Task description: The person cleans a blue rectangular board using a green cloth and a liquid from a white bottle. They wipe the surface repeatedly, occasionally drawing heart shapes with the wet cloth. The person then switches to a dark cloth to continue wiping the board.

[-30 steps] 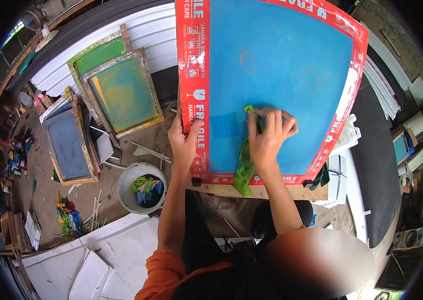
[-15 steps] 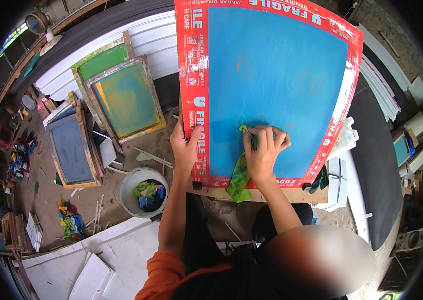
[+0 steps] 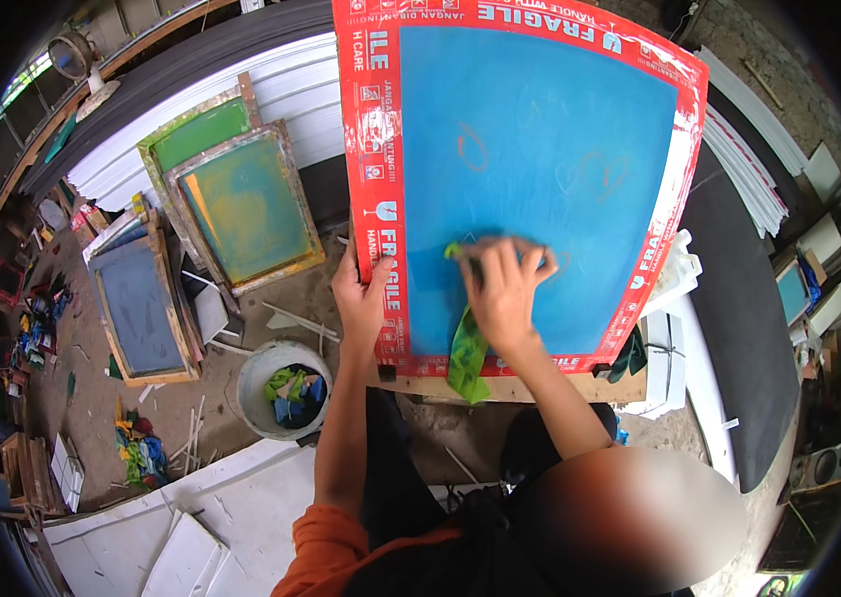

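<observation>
A screen printing frame (image 3: pixel 540 129) with a blue mesh and red tape around its border stands tilted before me. Faint orange outlines show on the mesh. My left hand (image 3: pixel 361 297) grips the frame's left edge, thumb on the red tape and fingers behind. Bunched in the closed fingers of my right hand (image 3: pixel 506 294) is a green cloth strip (image 3: pixel 468 358), pressed against the lower left of the mesh. One end of the cloth pokes out at the fingertips. The rest hangs down over the bottom edge of the frame.
A bucket (image 3: pixel 253 398) of cloth scraps stands at left. Behind it lean a green-yellow screen (image 3: pixel 251 204) and a grey screen (image 3: pixel 142 308). More scraps (image 3: pixel 140 448) lie on the floor. A white board (image 3: pixel 191 557) lies near me; a black sheet (image 3: pixel 748 338) is at right.
My right hand has shifted slightly left and up across the mesh with the cloth. My left hand keeps its grip on the edge, and the whole frame appears a little further left.
</observation>
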